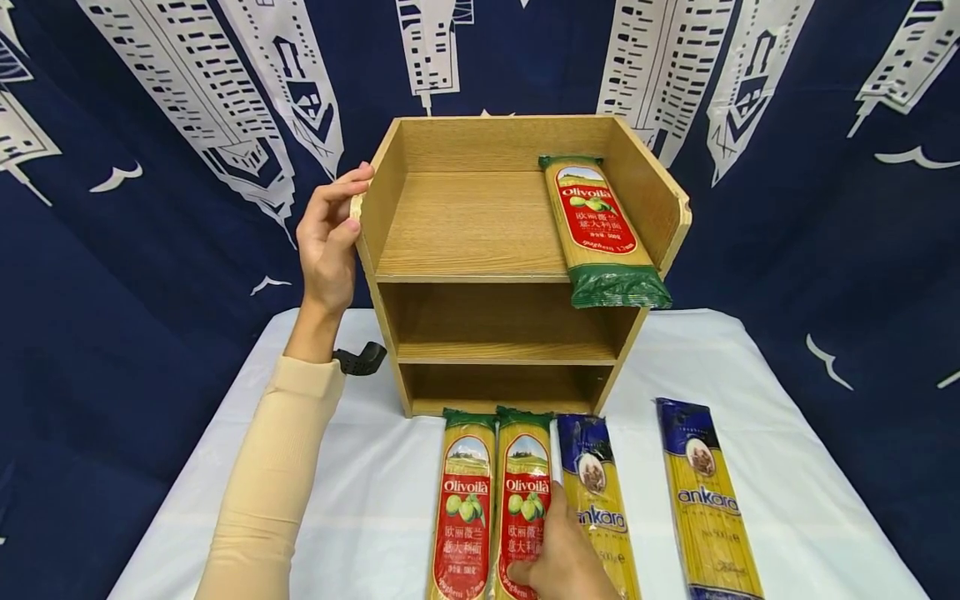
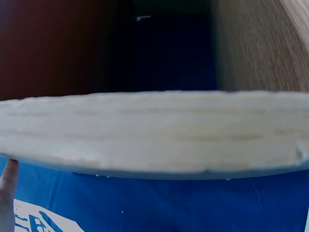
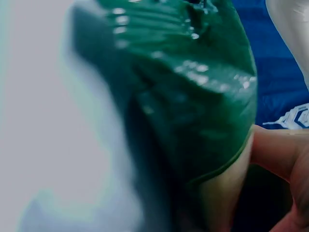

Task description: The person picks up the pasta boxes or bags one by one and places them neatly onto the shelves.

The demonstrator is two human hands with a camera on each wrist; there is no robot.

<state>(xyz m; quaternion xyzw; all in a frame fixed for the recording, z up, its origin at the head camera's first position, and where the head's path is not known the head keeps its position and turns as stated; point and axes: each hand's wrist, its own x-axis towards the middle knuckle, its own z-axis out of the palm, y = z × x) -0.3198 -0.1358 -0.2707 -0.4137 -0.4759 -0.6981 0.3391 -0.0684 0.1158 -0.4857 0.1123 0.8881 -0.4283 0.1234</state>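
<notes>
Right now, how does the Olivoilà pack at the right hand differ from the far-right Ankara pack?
The Olivoilà pack has a green far end and a red label; the Ankara pack has a blue far end and blue lettering. The right hand grips the Olivoilà pack; the Ankara pack lies untouched on the white cloth. Both are long packs of yellow pasta.

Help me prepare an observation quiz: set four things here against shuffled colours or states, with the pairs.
1. Left hand
2. Right hand
3. Upper Olivoilà packet
4. Rightmost Ankara packet

A. Blue ends
B. Touches a lower Olivoilà packet on the white cloth
C. Green ends
D. Holds the wooden shelf unit at its side

1-D; 2-B; 3-C; 4-A
</notes>
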